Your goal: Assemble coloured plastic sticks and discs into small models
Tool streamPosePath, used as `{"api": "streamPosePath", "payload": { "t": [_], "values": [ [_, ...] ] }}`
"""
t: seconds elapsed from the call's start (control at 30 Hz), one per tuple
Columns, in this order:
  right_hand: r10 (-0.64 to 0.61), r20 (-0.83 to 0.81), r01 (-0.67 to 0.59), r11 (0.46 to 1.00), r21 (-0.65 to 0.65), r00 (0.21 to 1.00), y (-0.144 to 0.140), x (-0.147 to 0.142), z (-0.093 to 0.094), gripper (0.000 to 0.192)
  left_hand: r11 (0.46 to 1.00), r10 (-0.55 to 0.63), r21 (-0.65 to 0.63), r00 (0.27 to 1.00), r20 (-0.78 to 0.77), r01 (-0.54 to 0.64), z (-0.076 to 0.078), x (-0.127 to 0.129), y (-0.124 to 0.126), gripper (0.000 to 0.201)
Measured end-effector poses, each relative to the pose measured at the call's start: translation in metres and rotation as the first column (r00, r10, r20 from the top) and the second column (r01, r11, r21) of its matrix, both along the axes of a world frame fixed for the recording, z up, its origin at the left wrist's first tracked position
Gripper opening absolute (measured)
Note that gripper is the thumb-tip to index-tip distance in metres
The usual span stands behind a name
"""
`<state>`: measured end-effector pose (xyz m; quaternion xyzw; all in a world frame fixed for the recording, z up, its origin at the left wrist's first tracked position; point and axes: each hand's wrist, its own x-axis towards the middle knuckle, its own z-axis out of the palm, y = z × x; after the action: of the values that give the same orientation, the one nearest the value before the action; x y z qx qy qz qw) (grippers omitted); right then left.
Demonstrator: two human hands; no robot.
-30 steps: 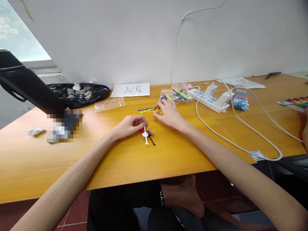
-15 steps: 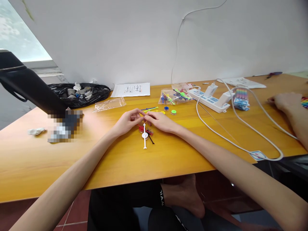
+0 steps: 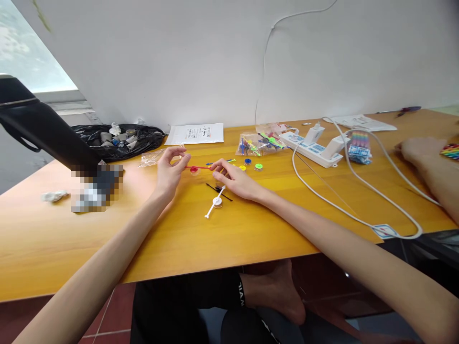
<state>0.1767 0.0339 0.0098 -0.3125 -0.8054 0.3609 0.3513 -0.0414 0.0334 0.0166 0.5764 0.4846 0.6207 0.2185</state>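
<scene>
My left hand and my right hand hold a thin red stick with a red disc on it, one hand at each end, just above the yellow table. Below my right hand lie a white stick with a white disc and a thin black stick. Beyond my right hand lie a blue disc, a green disc, a yellow disc and blue and yellow sticks. A clear bag of coloured parts lies behind them.
A white power strip with chargers and a long white cable lies at the right. Another person's hand rests at the far right. A black bag of scraps, an empty clear bag and a paper lie at the back.
My hands have lifted the red stick with its disc off the table and moved apart, the left hand going left. The white stick has turned slantwise. The other person's hand drew back slightly.
</scene>
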Motion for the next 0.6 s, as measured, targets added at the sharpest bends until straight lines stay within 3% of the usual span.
{"api": "streamPosePath", "payload": {
  "t": [0.2, 0.4, 0.5, 0.6],
  "values": [
    [0.156, -0.285, -0.198, 0.973, -0.122, 0.946, -0.007, -0.004, 0.008, 0.029, 0.996, -0.018, 0.087, 0.999, -0.049, 0.022, 0.006, 0.009, -0.010, 0.017],
    [0.226, -0.298, -0.297, 0.929, -0.219, 0.928, -0.012, -0.008, 0.012, 0.036, 0.985, -0.128, 0.111, 0.990, -0.059, 0.134, 0.016, 0.027, -0.023, 0.023],
    [0.218, -0.372, -0.319, 0.918, -0.235, 0.902, -0.009, -0.006, 0.013, 0.037, 0.957, -0.286, 0.044, 0.958, 0.007, 0.285, 0.015, 0.027, -0.021, 0.036],
    [0.170, -0.429, -0.289, 0.930, -0.229, 0.887, -0.004, -0.002, 0.014, 0.040, 0.864, -0.492, -0.098, 0.869, 0.049, 0.495, 0.010, 0.024, -0.017, 0.037]
  ]
}}
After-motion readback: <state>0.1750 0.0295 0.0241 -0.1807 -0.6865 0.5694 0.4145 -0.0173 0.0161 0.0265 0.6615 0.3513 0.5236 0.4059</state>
